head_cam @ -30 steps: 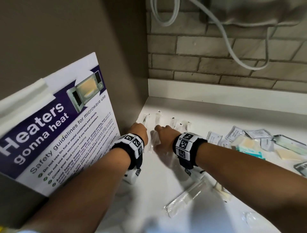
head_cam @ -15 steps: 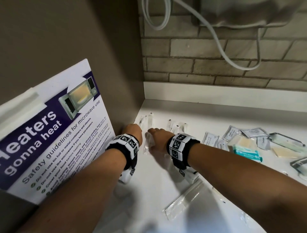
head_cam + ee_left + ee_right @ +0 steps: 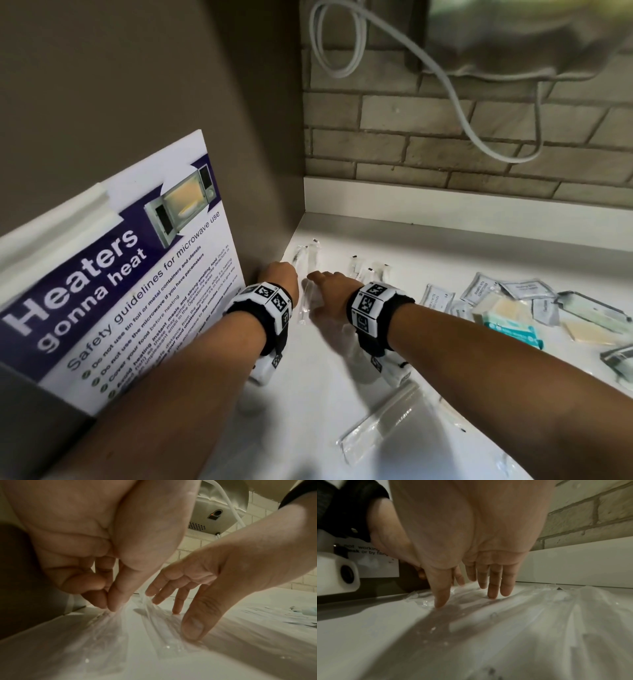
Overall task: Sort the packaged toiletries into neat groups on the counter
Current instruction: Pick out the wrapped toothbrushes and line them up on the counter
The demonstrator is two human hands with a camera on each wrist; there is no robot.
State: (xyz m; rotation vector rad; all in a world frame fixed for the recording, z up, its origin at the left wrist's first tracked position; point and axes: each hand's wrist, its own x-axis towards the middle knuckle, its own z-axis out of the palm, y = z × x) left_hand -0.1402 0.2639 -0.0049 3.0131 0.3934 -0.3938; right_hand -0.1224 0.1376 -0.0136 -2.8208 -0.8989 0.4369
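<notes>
Crowding the counter's (image 3: 445,260) back-left corner, both hands work tight against the brown side panel (image 3: 171,85) at frame left; bare white surface opens toward frame bottom. Left hand (image 3: 279,275) pinches a clear crinkly wrapper (image 3: 109,623) w/ thumb & fingertips. Right hand (image 3: 330,291) lies spread, fingers straight, tips pressing a long clear packet (image 3: 306,298) flat (nothing gripped). Flat sachets (image 3: 486,291) & a teal box (image 3: 513,330) lie scattered at frame right. Vs 0.5 s ago: hands hardly shifted, same packets.
</notes>
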